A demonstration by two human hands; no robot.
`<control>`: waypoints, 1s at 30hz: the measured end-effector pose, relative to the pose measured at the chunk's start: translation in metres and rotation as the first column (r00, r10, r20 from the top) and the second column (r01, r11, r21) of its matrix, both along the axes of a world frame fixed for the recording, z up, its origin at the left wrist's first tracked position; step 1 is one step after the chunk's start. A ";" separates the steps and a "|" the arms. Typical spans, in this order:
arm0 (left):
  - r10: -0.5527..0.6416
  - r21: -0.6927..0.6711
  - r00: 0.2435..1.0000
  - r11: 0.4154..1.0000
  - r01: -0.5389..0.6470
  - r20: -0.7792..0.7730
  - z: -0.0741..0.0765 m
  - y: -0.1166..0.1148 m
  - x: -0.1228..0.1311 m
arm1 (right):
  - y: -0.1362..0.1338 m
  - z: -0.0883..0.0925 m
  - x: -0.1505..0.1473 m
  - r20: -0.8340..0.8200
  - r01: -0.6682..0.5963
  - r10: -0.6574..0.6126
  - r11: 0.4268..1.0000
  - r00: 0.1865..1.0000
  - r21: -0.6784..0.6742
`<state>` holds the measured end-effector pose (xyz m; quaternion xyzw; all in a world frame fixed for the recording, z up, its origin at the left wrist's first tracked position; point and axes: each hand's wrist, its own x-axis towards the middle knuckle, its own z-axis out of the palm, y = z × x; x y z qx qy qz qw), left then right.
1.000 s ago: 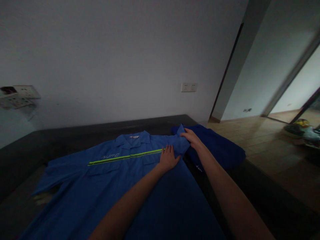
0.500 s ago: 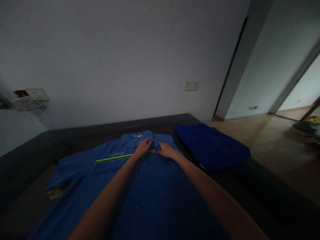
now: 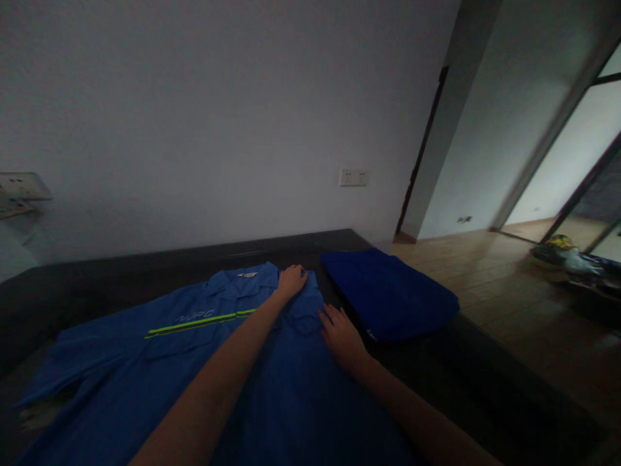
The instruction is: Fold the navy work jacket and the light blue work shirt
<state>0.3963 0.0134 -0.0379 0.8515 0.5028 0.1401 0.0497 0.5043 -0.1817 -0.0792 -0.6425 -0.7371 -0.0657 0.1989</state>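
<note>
A blue work shirt [image 3: 194,349] lies spread front up, with its collar toward the wall, a yellow-green stripe across the chest and pale lettering above it. My left hand [image 3: 292,282] is at the shoulder right of the collar, fingers bent together on the cloth; its fingertips are partly hidden. Lower down, by the shirt's right edge, my right hand [image 3: 343,338] rests with fingers stretched and slightly apart, touching the cloth. On the left a sleeve [image 3: 63,353] reaches outward; the right sleeve is not visible.
A folded dark blue garment [image 3: 392,294] lies to the right of the shirt on the dark surface [image 3: 334,238]. Behind rises a white wall with a double socket [image 3: 354,177]. Several bags and other items [image 3: 572,259] sit on the wooden floor [image 3: 451,259] at far right.
Both hands have moved from the shirt's front placket toward its right side: the left to the shoulder, the right down to the edge, its fingers now spread. The view has shifted right.
</note>
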 end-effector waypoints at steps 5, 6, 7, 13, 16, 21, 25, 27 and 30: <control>0.028 -0.067 0.997 0.997 -0.033 -0.069 -0.006 0.009 0.033 | -0.004 0.002 -0.007 0.071 -0.074 0.066 0.990 0.995 0.118; 0.032 -0.090 0.996 0.995 -0.040 -0.082 -0.008 0.012 0.037 | -0.004 0.004 -0.008 0.096 -0.114 0.102 0.985 0.990 0.131; 0.035 -0.114 0.995 0.992 -0.046 -0.094 -0.009 0.014 0.039 | -0.004 0.006 -0.008 0.121 -0.159 0.143 0.978 0.982 0.134; 0.031 -0.214 0.990 0.975 -0.060 -0.136 -0.009 0.031 0.041 | -0.005 0.009 -0.009 0.174 -0.314 0.306 0.949 0.936 0.022; 0.025 -0.236 0.989 0.970 -0.060 -0.146 -0.006 0.036 0.040 | -0.008 0.012 -0.009 0.169 -0.317 0.314 0.948 0.934 -0.010; 0.049 -0.218 0.987 0.972 -0.083 -0.156 -0.002 0.036 0.044 | -0.010 0.019 -0.010 0.167 -0.346 0.349 0.937 0.922 -0.048; 0.085 -0.160 0.987 0.981 -0.107 -0.137 -0.004 0.033 0.046 | -0.010 0.020 -0.008 0.156 -0.381 0.388 0.922 0.908 -0.075; 0.100 -0.129 0.987 0.985 -0.116 -0.124 -0.006 0.031 0.046 | -0.010 0.019 -0.008 0.147 -0.388 0.395 0.918 0.907 -0.080; 0.108 -0.077 0.989 0.990 -0.117 -0.103 -0.009 0.028 0.044 | -0.010 0.016 -0.007 0.138 -0.405 0.411 0.912 0.901 -0.069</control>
